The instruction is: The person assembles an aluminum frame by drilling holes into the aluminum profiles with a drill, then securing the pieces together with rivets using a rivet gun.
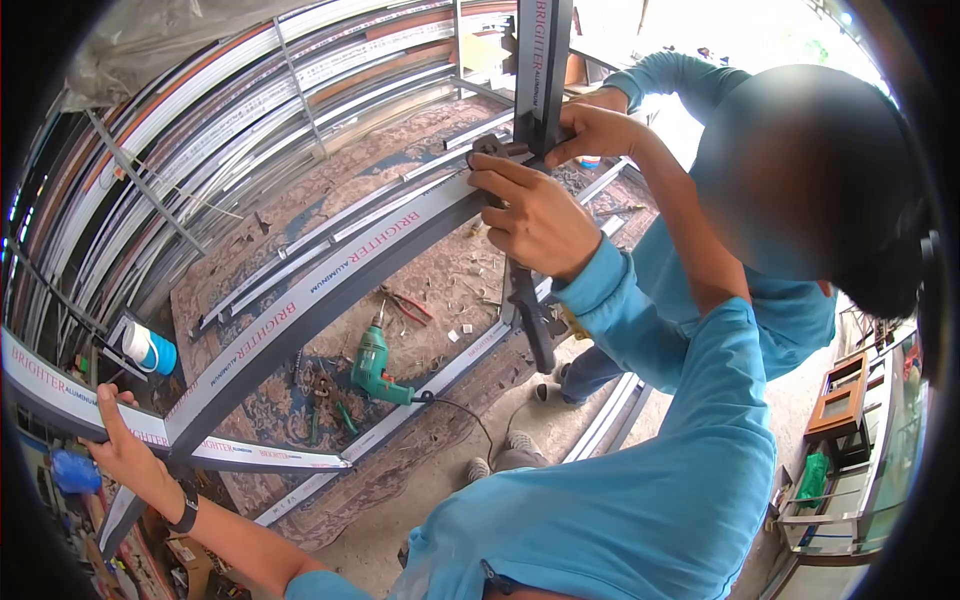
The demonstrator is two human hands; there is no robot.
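My left hand [135, 455] is closed round a dark aluminium profile [50, 375] with white protective tape, at a corner of the frame; its fingers are partly behind the bar. My right hand [605, 132] grips the foot of an upright aluminium profile [541, 70], where it meets a long taped bar [330, 265]. Just beside it, a co-worker's hand [540, 220] is at a dark clamp [530, 320] on this joint. The co-worker's other hand [603, 98] is by the upright, partly hidden behind my right hand.
A green power drill [372, 362], red-handled pliers [408, 308] and green-handled pliers [318, 408] lie on the patterned rug [385, 170]. Racks of long profiles [230, 90] line the left. A white-and-blue container [150, 347] stands there. The drill's cord [475, 420] crosses near feet.
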